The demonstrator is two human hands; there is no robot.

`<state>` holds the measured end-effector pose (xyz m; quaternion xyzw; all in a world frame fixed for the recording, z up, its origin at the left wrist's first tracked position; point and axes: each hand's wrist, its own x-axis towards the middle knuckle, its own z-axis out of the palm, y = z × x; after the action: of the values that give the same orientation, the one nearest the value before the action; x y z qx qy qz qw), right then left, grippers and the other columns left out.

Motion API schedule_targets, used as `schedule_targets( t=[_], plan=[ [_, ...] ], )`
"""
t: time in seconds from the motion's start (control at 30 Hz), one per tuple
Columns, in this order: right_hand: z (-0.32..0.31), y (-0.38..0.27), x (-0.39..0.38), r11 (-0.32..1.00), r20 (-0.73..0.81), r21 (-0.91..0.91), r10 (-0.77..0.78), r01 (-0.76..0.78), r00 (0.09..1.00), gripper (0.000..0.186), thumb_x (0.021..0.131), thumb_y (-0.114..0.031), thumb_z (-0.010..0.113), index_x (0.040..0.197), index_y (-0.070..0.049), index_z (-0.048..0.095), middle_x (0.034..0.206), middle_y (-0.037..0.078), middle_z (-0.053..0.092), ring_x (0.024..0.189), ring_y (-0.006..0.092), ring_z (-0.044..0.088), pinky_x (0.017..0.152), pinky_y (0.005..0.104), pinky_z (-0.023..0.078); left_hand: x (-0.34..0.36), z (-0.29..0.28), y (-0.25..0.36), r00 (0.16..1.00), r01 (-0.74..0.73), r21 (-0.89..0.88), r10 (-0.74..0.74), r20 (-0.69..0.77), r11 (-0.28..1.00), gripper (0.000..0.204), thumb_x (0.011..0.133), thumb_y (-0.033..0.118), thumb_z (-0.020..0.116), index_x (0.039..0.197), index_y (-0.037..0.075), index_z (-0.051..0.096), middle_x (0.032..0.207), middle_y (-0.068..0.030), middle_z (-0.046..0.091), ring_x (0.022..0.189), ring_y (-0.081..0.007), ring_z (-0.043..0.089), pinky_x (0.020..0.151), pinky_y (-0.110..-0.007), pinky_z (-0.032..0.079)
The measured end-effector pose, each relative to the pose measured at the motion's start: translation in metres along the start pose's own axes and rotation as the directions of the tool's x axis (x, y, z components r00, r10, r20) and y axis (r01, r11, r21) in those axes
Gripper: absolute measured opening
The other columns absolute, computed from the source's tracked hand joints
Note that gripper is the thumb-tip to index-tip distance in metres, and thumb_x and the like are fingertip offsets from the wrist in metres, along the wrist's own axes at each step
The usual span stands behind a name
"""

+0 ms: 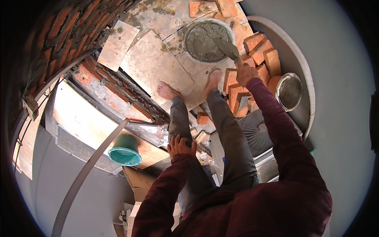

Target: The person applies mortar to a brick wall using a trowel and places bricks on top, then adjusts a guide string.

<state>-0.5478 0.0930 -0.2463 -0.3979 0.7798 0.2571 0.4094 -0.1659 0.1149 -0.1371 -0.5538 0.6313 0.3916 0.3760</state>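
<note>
Gripping a trowel (pixel 226 47) whose blade dips into the round mortar pan (pixel 205 40), the right hand (pixel 245 73) is closed, while the left hand (pixel 181 145) lies open-fingered on the knee.

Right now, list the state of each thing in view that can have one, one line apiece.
Right hand: closed on the trowel handle.
Trowel: blade lying tilted in the mortar pan.
Mortar pan: holds wet grey mortar.
Left hand: resting flat on the left knee, holding nothing.
Metal bowl: upright beside the loose bricks; contents unclear.
Loose bricks: heaped, unlaid.
Green bucket: upright, open-topped.
</note>
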Motion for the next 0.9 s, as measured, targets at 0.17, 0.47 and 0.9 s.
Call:
schedule_targets(
  t=[0.17, 0.47, 0.9],
  plan=[
    [0.051, -0.044, 0.053, 0.895, 0.087, 0.433, 0.080, -0.110, 0.993, 0.050, 0.083, -0.023, 0.062, 0.123, 0.001, 0.046, 0.116, 0.030, 0.059, 0.108, 0.0397, 0.061, 0.092, 0.0449, 0.049, 0.007, -0.008, 0.001, 0.999, -0.002, 0.021, 0.001, 0.050, 1.000, 0.045, 0.075, 0.044, 0.064, 0.107, 0.012, 0.068, 0.140, -0.0113, 0.048, 0.137, -0.0309, 0.033, 0.113, -0.050, 0.019],
    [0.098, -0.079, 0.083, -0.019, 0.125, 0.992, -0.009, -0.125, 0.992, 0.036, 0.083, -0.004, 0.065, 0.115, -0.001, 0.049, 0.073, 0.005, 0.054, 0.049, 0.0135, 0.051, 0.041, 0.0318, 0.043, 0.010, -0.003, -0.004, 0.999, 0.012, 0.061, -0.015, 0.048, 0.998, 0.044, 0.074, 0.043, 0.065, 0.106, 0.013, 0.068, 0.141, -0.0095, 0.048, 0.138, -0.0297, 0.032, 0.114, -0.047, 0.018],
    [0.172, -0.086, 0.084, -0.023, -0.139, 0.989, 0.122, 0.143, 0.983, 0.037, 0.082, -0.009, 0.066, 0.116, -0.003, 0.053, 0.078, 0.005, 0.055, 0.055, 0.0134, 0.054, 0.045, 0.0304, 0.043, 0.011, -0.007, -0.004, 0.998, -0.068, 0.111, 0.069, -0.002, 0.992, 0.038, 0.073, 0.039, 0.068, 0.100, 0.013, 0.068, 0.137, -0.0099, 0.050, 0.135, -0.0314, 0.035, 0.112, -0.046, 0.024]
  ],
)
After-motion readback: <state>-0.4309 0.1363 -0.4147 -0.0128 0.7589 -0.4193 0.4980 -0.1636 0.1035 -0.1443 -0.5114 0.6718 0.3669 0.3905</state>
